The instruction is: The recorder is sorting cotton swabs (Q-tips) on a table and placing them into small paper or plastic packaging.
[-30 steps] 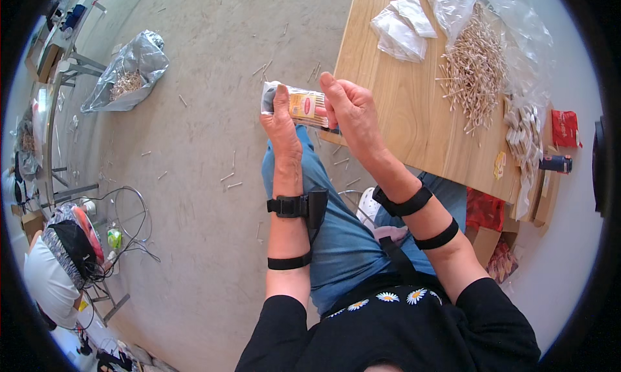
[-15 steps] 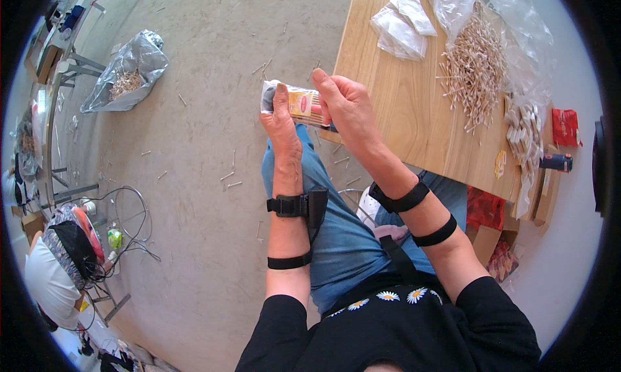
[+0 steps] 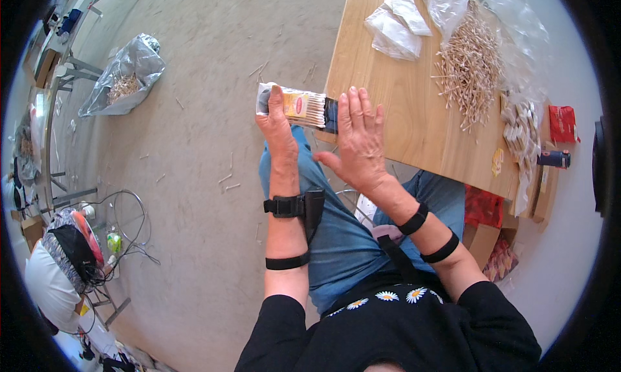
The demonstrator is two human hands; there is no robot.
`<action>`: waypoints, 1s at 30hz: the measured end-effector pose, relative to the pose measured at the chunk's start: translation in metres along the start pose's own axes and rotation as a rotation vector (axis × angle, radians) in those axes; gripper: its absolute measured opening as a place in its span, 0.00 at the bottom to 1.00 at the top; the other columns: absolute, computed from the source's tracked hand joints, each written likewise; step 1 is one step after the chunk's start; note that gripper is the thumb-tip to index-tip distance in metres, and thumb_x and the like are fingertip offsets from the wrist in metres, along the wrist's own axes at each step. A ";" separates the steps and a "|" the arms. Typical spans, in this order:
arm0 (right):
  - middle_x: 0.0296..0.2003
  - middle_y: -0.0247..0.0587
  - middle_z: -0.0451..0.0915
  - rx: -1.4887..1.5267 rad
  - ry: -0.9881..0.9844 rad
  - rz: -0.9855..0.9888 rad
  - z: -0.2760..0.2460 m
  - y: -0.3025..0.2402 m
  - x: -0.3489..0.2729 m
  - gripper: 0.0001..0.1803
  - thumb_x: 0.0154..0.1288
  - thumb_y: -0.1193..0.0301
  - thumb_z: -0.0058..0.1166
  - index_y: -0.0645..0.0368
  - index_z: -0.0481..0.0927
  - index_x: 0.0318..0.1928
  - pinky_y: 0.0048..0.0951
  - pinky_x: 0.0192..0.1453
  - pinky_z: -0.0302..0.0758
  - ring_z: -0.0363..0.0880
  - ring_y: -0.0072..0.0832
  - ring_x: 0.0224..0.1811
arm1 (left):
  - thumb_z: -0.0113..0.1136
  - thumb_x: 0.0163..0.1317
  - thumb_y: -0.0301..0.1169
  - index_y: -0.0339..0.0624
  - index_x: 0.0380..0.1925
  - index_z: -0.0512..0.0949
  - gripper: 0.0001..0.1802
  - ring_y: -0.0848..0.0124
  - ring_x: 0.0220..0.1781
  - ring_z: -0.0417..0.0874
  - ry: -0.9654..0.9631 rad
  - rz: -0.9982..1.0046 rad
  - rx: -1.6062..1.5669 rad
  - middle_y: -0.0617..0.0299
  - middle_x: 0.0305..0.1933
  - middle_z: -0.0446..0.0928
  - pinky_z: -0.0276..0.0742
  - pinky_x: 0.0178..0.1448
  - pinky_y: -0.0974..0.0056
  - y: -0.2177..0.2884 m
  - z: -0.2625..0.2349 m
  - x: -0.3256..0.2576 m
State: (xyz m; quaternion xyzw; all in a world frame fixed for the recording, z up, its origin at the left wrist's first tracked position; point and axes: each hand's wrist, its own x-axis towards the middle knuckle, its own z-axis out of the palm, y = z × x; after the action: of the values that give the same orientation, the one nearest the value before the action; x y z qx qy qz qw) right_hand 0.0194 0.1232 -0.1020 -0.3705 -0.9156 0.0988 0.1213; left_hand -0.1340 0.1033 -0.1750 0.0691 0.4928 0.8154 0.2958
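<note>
My left hand (image 3: 279, 131) grips a small clear bag of cotton swabs (image 3: 305, 107) with a yellow label, its thumb pressed on top. The swabs lie side by side, their white tips toward the right. Just past those tips is a dark blue piece (image 3: 331, 116), perhaps part of the bag's end. My right hand (image 3: 362, 142) is flat beside it, fingers stretched out and thumb spread, holding nothing. Whether its fingertips touch the bag's end cannot be made out. Both hands are over my knee, by the table's left edge.
On the wooden table (image 3: 414, 120) are flat clear bags (image 3: 396, 29), a heap of loose cotton swabs (image 3: 471, 68) and stacked packs (image 3: 516, 133). A plastic sack (image 3: 126, 81) with swabs stands on the floor. Another person (image 3: 55, 281) is at lower left.
My right hand has gone from closed fingers at the bag's right end to a flat, open palm. The white swab tips and dark end now show. My left hand keeps its grip.
</note>
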 end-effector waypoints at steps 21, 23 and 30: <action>0.77 0.60 0.48 0.098 -0.025 0.078 0.018 -0.008 0.002 0.63 0.47 0.51 0.73 0.72 0.51 0.74 0.56 0.81 0.38 0.40 0.51 0.82 | 0.62 0.71 0.43 0.44 0.39 0.78 0.14 0.80 0.34 0.79 0.063 -0.111 -0.020 0.68 0.34 0.78 0.76 0.36 0.70 0.014 0.007 -0.009; 0.76 0.59 0.51 0.126 0.027 0.054 0.004 0.009 -0.011 0.57 0.53 0.54 0.71 0.68 0.55 0.74 0.55 0.80 0.41 0.44 0.51 0.81 | 0.63 0.69 0.45 0.45 0.40 0.77 0.15 0.79 0.33 0.78 -0.019 -0.185 -0.074 0.67 0.35 0.78 0.74 0.34 0.71 0.012 -0.016 -0.002; 0.73 0.60 0.57 -0.271 0.127 0.216 -0.046 0.147 -0.088 0.41 0.66 0.52 0.58 0.59 0.64 0.73 0.54 0.78 0.48 0.51 0.53 0.78 | 0.63 0.70 0.39 0.39 0.44 0.75 0.15 0.80 0.37 0.74 0.294 0.098 0.160 0.67 0.37 0.75 0.72 0.42 0.72 0.053 -0.038 -0.048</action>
State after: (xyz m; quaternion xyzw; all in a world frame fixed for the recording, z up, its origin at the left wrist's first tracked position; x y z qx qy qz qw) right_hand 0.1903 0.1695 -0.1113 -0.4850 -0.8659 -0.0367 0.1166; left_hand -0.1316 0.0299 -0.1407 -0.0037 0.5901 0.7883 0.1741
